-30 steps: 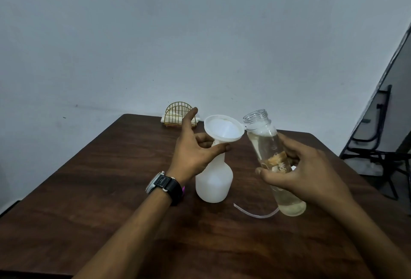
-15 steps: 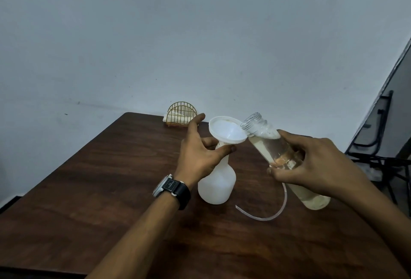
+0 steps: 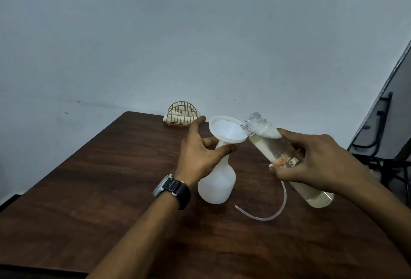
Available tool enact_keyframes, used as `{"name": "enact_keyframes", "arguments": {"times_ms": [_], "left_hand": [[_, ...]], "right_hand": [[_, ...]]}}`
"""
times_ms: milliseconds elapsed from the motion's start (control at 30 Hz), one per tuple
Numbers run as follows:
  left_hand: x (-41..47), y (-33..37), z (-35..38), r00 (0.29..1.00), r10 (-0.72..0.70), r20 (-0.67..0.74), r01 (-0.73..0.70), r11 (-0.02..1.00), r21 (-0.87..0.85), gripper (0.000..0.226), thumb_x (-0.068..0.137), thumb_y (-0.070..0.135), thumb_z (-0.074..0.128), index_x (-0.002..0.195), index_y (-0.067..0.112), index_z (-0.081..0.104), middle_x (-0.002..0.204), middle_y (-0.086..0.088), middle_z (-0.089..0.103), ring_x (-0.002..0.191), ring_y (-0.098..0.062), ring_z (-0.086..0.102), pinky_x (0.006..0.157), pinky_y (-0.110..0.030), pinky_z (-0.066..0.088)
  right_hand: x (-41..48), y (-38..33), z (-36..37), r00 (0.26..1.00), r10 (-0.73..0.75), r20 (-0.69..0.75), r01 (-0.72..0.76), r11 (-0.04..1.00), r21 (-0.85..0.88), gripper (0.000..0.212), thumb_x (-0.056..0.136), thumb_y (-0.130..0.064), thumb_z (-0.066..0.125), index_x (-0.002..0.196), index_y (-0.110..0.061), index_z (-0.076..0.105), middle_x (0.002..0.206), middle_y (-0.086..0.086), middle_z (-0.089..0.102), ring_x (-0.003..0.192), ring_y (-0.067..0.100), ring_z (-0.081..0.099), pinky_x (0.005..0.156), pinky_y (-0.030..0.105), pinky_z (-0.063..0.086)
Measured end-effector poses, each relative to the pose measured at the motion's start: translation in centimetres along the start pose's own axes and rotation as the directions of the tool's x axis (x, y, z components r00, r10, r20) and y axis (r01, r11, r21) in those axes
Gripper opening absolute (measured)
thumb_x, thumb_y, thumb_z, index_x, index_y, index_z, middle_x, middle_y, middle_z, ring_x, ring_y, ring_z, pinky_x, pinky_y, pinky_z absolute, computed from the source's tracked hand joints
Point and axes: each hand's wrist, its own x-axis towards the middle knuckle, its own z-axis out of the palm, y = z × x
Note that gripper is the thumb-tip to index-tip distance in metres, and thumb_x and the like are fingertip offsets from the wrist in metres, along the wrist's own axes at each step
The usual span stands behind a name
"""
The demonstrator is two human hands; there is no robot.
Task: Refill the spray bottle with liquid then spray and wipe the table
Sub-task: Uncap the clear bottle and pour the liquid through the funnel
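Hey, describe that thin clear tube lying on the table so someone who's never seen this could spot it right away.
On the dark wooden table, find the white spray bottle standing near the middle. Just right of its base the tube lies flat on the wood in an open curve. It is the only thin, translucent strand there, unlike the bulky spray bottle beside it.

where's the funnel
Head view, centre: the funnel sits in the spray bottle neck, gripped by the left hand; the clear bottle tilted at its right rim.
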Motion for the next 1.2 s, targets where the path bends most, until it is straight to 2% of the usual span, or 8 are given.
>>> {"name": "enact_keyframes", "arguments": {"times_ms": [100, 200, 267, 367, 433, 667, 933, 1200], "left_hand": [[0.0, 0.0, 0.0, 1.0, -0.005, 0.002, 0.005, 1.0, 0.012, 0.113, 0.066, 0.035, 0.098, 0.158, 0.03, 0.032, 0.107, 0.007, 0.079, 0.104, -0.003, 0.068, 0.101, -0.033, 0.052], [0.0, 0.0, -0.1, 1.0, 0.0, 0.002, 0.0, 1.0, 0.006, 0.113, 0.066, 0.035, 0.098, 0.157, 0.03, 0.033, 0.109, 0.0, 0.081, 0.108, -0.004, 0.07, 0.103, -0.035, 0.053], [0.0, 0.0, -0.1, 1.0, 0.004, -0.001, -0.004, 1.0, 0.007, 0.112, 0.067, 0.034, 0.098, 0.158, 0.029, 0.033, 0.11, -0.002, 0.081, 0.11, -0.006, 0.07, 0.104, -0.037, 0.053], [0.0, -0.1, -0.1, 1.0, 0.005, 0.002, -0.005, 1.0, 0.012, 0.112, 0.068, 0.035, 0.098, 0.159, 0.028, 0.033, 0.11, -0.002, 0.081, 0.113, -0.006, 0.071, 0.107, -0.04, 0.053], [0.0, -0.2, -0.1, 1.0, 0.006, 0.007, -0.006, 1.0, 0.009, 0.113, 0.067, 0.037, 0.098, 0.159, 0.028, 0.033, 0.109, -0.001, 0.081, 0.114, -0.007, 0.071, 0.108, -0.043, 0.053], [-0.1, -0.1, -0.1, 1.0, 0.018, 0.006, -0.018, 1.0, 0.003, 0.112, 0.067, 0.036, 0.098, 0.159, 0.026, 0.035, 0.11, 0.0, 0.081, 0.113, -0.006, 0.071, 0.108, -0.042, 0.053], [0.0, -0.3, 0.0, 1.0, 0.012, 0.008, -0.012, 1.0, -0.005, 0.111, 0.066, 0.036, 0.098, 0.158, 0.027, 0.037, 0.108, -0.001, 0.081, 0.115, -0.007, 0.071, 0.107, -0.043, 0.054], [0.2, -0.7, 0.0, 0.999, 0.032, 0.025, -0.032, 0.999, -0.008, 0.119, 0.055, 0.053, 0.094, 0.156, 0.027, 0.038, 0.105, 0.002, 0.082, 0.111, -0.006, 0.073, 0.104, -0.046, 0.056]], "right_hand": [[0.2, 0.0, -0.1, 1.0, 0.0, 0.016, 0.0, 1.0, -0.007, 0.071, 0.057, -0.065, 0.078, 0.122, -0.061, 0.05, 0.078, -0.013, 0.071, 0.076, 0.007, 0.066, 0.069, 0.039, 0.057], [0.3, -0.4, -0.4, 1.0, -0.013, 0.022, 0.013, 1.0, -0.021, 0.074, 0.061, -0.058, 0.082, 0.114, -0.069, 0.032, 0.08, -0.009, 0.072, 0.08, 0.01, 0.067, 0.071, 0.041, 0.059], [0.4, -0.5, -0.5, 1.0, -0.003, 0.029, 0.004, 0.999, -0.033, 0.076, 0.061, -0.058, 0.083, 0.112, -0.071, 0.029, 0.082, -0.01, 0.073, 0.083, 0.01, 0.068, 0.073, 0.043, 0.06], [0.6, -0.4, -0.6, 0.999, 0.023, 0.049, -0.02, 0.998, -0.054, 0.07, 0.059, -0.065, 0.082, 0.121, -0.066, 0.049, 0.083, -0.018, 0.071, 0.085, 0.006, 0.066, 0.072, 0.042, 0.06], [0.6, -0.4, -0.7, 0.998, 0.028, 0.06, -0.024, 0.998, -0.065, 0.077, 0.059, -0.066, 0.083, 0.131, -0.058, 0.056, 0.083, -0.022, 0.069, 0.085, 0.004, 0.065, 0.071, 0.041, 0.059], [0.8, -0.1, -0.8, 0.997, 0.006, 0.079, 0.001, 0.996, -0.095, 0.086, 0.054, -0.077, 0.074, 0.135, -0.057, 0.054, 0.086, -0.025, 0.07, 0.085, 0.001, 0.066, 0.069, 0.039, 0.059], [0.9, 0.1, -1.1, 0.997, -0.01, 0.08, 0.02, 0.992, -0.124, 0.074, 0.06, -0.071, 0.079, 0.129, -0.059, 0.056, 0.08, -0.023, 0.07, 0.08, 0.002, 0.065, 0.065, 0.039, 0.058], [0.7, -0.3, -1.5, 0.997, 0.004, 0.074, 0.009, 0.986, -0.167, 0.065, 0.065, -0.064, 0.081, 0.125, -0.057, 0.057, 0.078, -0.02, 0.069, 0.081, 0.003, 0.063, 0.066, 0.038, 0.058]]}}
